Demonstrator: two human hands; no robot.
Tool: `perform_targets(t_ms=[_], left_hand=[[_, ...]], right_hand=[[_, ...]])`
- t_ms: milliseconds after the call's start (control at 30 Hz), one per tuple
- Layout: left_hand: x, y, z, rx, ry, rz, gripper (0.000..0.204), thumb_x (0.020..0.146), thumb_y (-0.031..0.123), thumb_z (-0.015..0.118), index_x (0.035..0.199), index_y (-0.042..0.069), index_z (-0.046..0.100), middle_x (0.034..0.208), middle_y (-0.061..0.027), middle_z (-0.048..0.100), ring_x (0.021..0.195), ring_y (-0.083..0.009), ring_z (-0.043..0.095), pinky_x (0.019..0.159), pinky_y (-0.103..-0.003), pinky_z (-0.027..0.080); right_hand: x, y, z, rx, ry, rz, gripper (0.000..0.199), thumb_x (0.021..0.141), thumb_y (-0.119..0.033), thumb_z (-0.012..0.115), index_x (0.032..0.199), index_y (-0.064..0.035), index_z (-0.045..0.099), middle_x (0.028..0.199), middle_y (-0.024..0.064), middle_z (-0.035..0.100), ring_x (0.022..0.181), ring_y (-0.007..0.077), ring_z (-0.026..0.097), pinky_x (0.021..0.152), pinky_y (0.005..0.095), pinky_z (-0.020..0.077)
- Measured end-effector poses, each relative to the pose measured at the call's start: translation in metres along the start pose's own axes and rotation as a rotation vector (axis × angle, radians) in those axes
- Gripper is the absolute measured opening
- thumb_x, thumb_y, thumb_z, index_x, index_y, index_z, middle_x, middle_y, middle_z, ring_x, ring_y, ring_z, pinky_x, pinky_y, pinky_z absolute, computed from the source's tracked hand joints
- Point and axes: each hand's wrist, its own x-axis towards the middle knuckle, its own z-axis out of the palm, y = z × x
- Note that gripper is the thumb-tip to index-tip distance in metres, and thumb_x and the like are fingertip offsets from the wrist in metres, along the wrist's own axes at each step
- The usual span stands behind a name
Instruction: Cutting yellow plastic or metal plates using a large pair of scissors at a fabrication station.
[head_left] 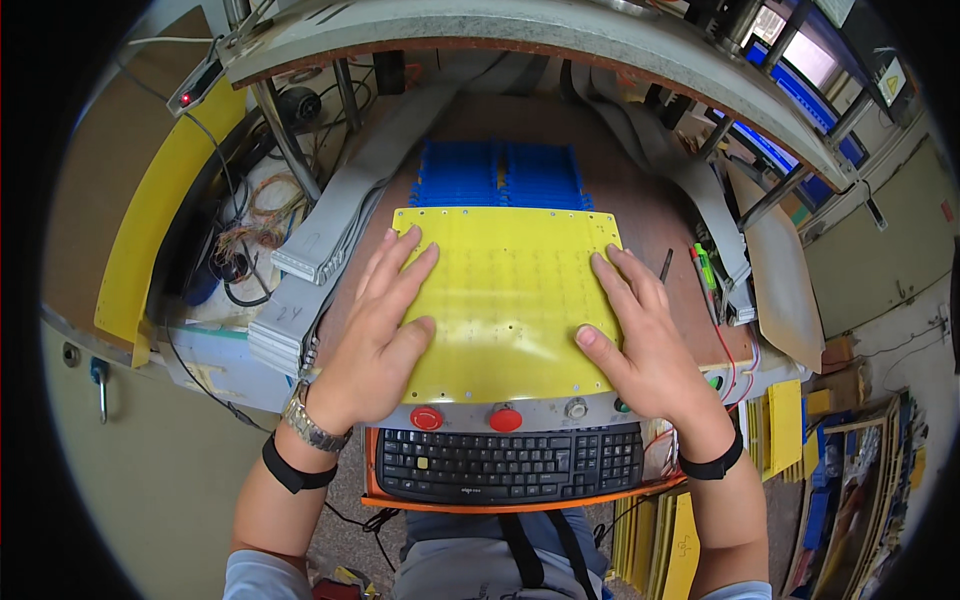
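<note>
A yellow rectangular panel (508,300) with small holes along its edges lies flat before me, over the front of a brown work surface (655,225). My left hand (375,340) rests along the panel's left side, fingers stretched out and thumb on its face. On the opposite side my right hand (645,350) lies the same way, its fingers apart. Neither hand is wrapped round anything. Just behind the panel's far edge sit blue ribbed blocks (500,175), partly covered by it. What lies beneath the panel is hidden.
A thick press plate (520,25) on metal posts hangs overhead. Grey ribbon cables (350,215) run along both sides. Closer to me are red buttons (506,419) and a black keyboard (510,465) on an orange tray. Pens (707,275) lie at right; monitors (790,90) stand behind.
</note>
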Motion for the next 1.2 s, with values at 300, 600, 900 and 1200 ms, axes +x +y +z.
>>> perform_targets(t_ms=[300, 600, 900, 1200], left_hand=[[-0.001, -0.001, 0.002, -0.012, 0.004, -0.017, 0.065, 0.089, 0.011, 0.052, 0.152, -0.001, 0.039, 0.163, -0.0226, 0.027, 0.154, -0.0404, 0.015, 0.124, -0.047, 0.016], [-0.002, 0.002, -0.003, -0.016, 0.015, 0.004, 0.069, 0.089, 0.011, 0.051, 0.154, 0.0, 0.033, 0.163, -0.0224, 0.027, 0.155, -0.0394, 0.013, 0.125, -0.046, 0.015], [-0.004, -0.003, 0.007, -0.306, 0.112, -0.082, 0.07, 0.091, 0.009, 0.047, 0.157, -0.003, 0.025, 0.163, -0.0254, 0.026, 0.154, -0.0375, 0.019, 0.124, -0.042, 0.017], [-0.014, -0.02, 0.035, -0.81, 0.307, -0.174, 0.06, 0.1, 0.004, 0.039, 0.158, -0.001, 0.022, 0.158, -0.0195, 0.035, 0.147, -0.0249, 0.034, 0.12, -0.035, 0.027]], right_hand=[[0.0, -0.004, -0.002, 0.002, -0.002, 0.024, 0.077, 0.098, -0.046, 0.06, 0.148, 0.0076, 0.039, 0.154, 0.0313, 0.033, 0.146, 0.0471, 0.029, 0.119, 0.0506, 0.0282], [0.0, -0.006, -0.004, 0.018, 0.012, 0.012, 0.077, 0.096, -0.044, 0.063, 0.148, 0.0069, 0.039, 0.154, 0.0302, 0.033, 0.145, 0.0474, 0.028, 0.119, 0.0512, 0.0285], [-0.004, -0.002, -0.004, 0.087, 0.014, 0.028, 0.079, 0.096, -0.047, 0.061, 0.149, 0.0071, 0.037, 0.154, 0.0311, 0.031, 0.146, 0.0475, 0.027, 0.12, 0.0512, 0.0273], [-0.005, -0.004, -0.003, 0.102, 0.018, 0.029, 0.08, 0.097, -0.047, 0.06, 0.15, 0.0087, 0.034, 0.155, 0.0316, 0.03, 0.147, 0.0472, 0.026, 0.121, 0.0501, 0.0254]])
